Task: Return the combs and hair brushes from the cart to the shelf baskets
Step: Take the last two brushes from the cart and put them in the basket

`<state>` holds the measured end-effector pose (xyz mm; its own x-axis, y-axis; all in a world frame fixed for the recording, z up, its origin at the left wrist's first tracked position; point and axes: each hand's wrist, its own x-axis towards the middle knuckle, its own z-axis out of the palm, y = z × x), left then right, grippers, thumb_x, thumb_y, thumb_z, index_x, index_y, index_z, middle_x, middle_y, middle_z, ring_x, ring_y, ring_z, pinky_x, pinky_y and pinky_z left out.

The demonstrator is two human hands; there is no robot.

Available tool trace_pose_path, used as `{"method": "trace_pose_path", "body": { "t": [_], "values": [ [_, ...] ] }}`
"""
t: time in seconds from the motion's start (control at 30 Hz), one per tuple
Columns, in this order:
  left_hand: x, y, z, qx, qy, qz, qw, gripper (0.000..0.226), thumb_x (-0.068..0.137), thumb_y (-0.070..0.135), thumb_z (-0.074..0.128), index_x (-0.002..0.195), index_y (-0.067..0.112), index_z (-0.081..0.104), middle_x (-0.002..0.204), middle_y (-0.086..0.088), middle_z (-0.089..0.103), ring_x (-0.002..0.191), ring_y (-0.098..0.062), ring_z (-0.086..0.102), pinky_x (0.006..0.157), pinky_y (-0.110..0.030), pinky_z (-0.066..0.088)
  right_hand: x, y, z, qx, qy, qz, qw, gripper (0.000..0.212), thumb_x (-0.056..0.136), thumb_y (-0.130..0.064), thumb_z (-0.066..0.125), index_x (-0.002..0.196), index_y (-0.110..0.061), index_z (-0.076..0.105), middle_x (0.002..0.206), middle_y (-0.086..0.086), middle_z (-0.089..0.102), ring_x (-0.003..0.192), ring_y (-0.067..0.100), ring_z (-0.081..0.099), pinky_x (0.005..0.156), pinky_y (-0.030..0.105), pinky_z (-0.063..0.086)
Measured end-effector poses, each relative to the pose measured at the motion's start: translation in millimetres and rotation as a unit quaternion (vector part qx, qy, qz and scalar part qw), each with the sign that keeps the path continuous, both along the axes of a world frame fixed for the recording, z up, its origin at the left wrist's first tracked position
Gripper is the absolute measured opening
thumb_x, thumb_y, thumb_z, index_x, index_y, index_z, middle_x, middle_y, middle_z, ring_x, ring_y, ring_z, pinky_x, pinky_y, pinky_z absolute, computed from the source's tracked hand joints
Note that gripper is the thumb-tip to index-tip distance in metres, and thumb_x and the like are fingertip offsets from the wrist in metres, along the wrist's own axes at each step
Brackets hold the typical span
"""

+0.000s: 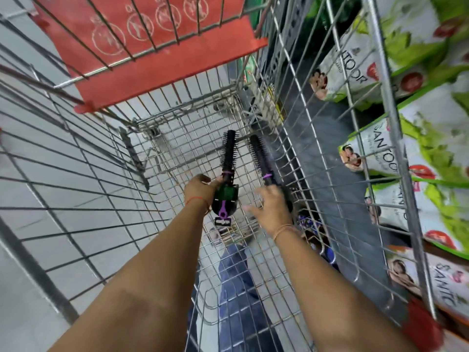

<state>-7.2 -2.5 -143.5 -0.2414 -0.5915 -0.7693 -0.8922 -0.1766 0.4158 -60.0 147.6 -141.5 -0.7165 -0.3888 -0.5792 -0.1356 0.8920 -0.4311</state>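
Reaching down into the wire cart (106, 158), I have both bare arms stretched toward its mesh floor, with the grey tiled floor showing through the bars on my left and the red flap (142, 47) of the child seat hanging above. My left hand (200, 190) is clenched around the handle of a round black hair brush (229, 151), which has a purple band just below its bristles and a dark tag with a purple loop at the handle end; the bristle head points away from me, toward the far end of the cart. Just to the right of it lies a second round black hair brush (258, 154), also ringed with a purple band, slanting along the right side of the cart floor with its bristles pointing away. My right hand (272, 209) sits over the handle end of that second brush, fingers spread and partly curled; I cannot tell whether it has actually closed on the handle, since the hand hides it. Thin thread bands circle both my wrists. Below my arms, through the mesh, I can see blue trousers. Farther right, beyond the cart's side wall, white and green packets (431, 153) with red marks are stacked on the store shelf.
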Motion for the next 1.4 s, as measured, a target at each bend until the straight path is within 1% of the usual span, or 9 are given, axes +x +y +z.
{"method": "trace_pose_path", "body": {
  "t": [0.17,0.4,0.6,0.73,0.93,1.1,1.2,1.33,1.4],
  "values": [
    [0,6,-6,0.024,-0.003,-0.009,1.000,0.054,0.079,0.025,0.070,0.125,0.004,0.051,0.126,-0.018,0.060,0.095,-0.025,0.057,0.080,-0.027,0.045,0,5,3,-0.079,0.078,-0.354,0.929,0.020,0.089,-0.011,0.053,0.106,-0.003,0.061,0.117,0.010,0.054,0.107,0.027,0.056,0.086,0.029,0.051],
    [-13,20,-23,0.038,-0.029,-0.005,0.999,0.069,0.069,0.014,0.078,0.128,0.009,0.044,0.129,-0.015,0.054,0.111,-0.033,0.059,0.097,-0.043,0.051,-13,4,-8,0.127,0.008,-0.150,0.980,0.078,0.068,-0.022,0.078,0.134,-0.012,0.038,0.136,0.016,0.042,0.126,0.032,0.039,0.102,0.047,0.041],
    [2,21,-8,0.267,0.127,0.211,0.932,0.017,0.079,-0.012,0.059,0.088,0.002,0.057,0.099,-0.021,0.060,0.076,-0.027,0.059,0.077,-0.044,0.053,-14,6,4,0.036,-0.065,-0.234,0.969,0.039,0.072,-0.013,0.076,0.106,-0.011,0.057,0.112,0.010,0.065,0.092,0.024,0.057,0.068,0.025,0.041],
    [10,12,17,0.366,0.226,0.140,0.892,0.027,0.080,-0.018,0.049,0.089,0.007,0.056,0.068,-0.004,0.072,0.068,-0.021,0.068,0.061,-0.027,0.058,3,9,27,-0.093,-0.035,-0.352,0.931,0.030,0.074,0.001,0.071,0.101,-0.007,0.059,0.094,0.005,0.062,0.084,0.019,0.056,0.070,0.031,0.052],
    [-31,-9,102,0.462,0.385,-0.055,0.797,0.053,0.017,0.022,0.094,0.066,0.010,0.077,0.063,-0.003,0.075,0.063,-0.015,0.073,0.063,-0.024,0.059,6,-6,106,-0.224,0.095,-0.460,0.854,0.013,0.075,-0.002,0.071,0.085,-0.004,0.062,0.080,0.011,0.067,0.073,0.018,0.056,0.074,0.032,0.047],
    [-56,12,210,0.496,0.421,-0.180,0.738,0.060,0.010,0.022,0.094,0.067,0.015,0.080,0.063,-0.001,0.076,0.059,-0.013,0.073,0.056,-0.023,0.059,28,5,235,-0.406,0.249,-0.502,0.722,0.039,0.071,0.005,0.073,0.104,-0.004,0.055,0.085,-0.005,0.058,0.078,0.000,0.058,0.069,-0.001,0.040],
    [-70,50,289,0.502,0.426,-0.287,0.696,0.059,0.005,0.023,0.093,0.062,0.015,0.079,0.056,0.002,0.074,0.051,-0.010,0.071,0.050,-0.017,0.055,35,38,312,-0.427,0.340,-0.489,0.680,0.040,0.070,0.004,0.074,0.104,-0.007,0.055,0.090,0.003,0.063,0.069,-0.020,0.058,0.068,0.002,0.044],
    [-90,113,373,0.487,0.384,-0.410,0.669,0.016,0.051,0.005,0.084,0.065,0.009,0.078,0.058,-0.003,0.075,0.052,-0.014,0.072,0.051,-0.022,0.058,34,91,382,-0.404,0.442,-0.486,0.637,0.032,0.068,-0.014,0.078,0.090,-0.020,0.055,0.090,0.013,0.064,0.081,0.011,0.063,0.079,0.021,0.052],
    [-110,150,397,0.441,0.382,-0.430,0.689,0.033,0.084,-0.008,0.052,0.067,0.009,0.075,0.056,0.000,0.074,0.050,-0.010,0.071,0.051,-0.020,0.058,30,124,405,-0.381,0.474,-0.496,0.619,0.033,0.067,-0.025,0.077,0.091,-0.021,0.055,0.092,0.013,0.065,0.087,0.026,0.062,0.084,0.038,0.051]
  ]
}}
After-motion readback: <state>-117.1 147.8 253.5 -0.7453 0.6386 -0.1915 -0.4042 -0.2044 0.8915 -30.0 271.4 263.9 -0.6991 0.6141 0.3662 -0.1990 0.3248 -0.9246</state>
